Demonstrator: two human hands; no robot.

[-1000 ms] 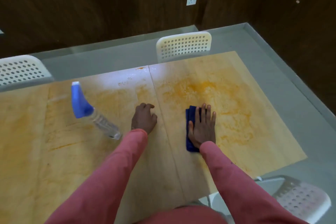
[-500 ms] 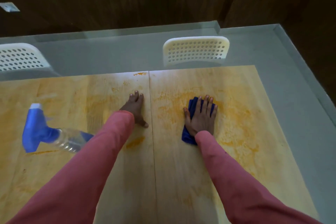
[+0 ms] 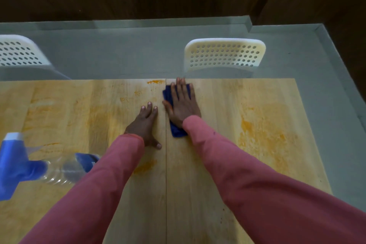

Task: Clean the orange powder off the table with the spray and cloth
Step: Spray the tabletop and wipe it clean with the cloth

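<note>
Your desk [image 3: 208, 194] is wide and pale, a seam running up its middle, and the orange powder [image 3: 263, 134] is thickest in the patch well off to the right, with thinner smears across the left half, a spot near your left sleeve and a streak at the far edge. The spray bottle [image 3: 37, 166] lies on its side at the left, well away from both hands, so it looks like you're on the wiping step. Your right hand [image 3: 183, 105] is flat on the blue cloth [image 3: 177, 131], fingers [image 3: 181, 89] straight and together, pressing it down just right of the seam, close to the far edge. Your left hand [image 3: 145, 125] is planted beside it, fingers spread and flat, holding nothing. Keep the whole palm on that cloth, sweep in overlapping strokes toward the heavy patch, and don't let powder go over the far edge.
</note>
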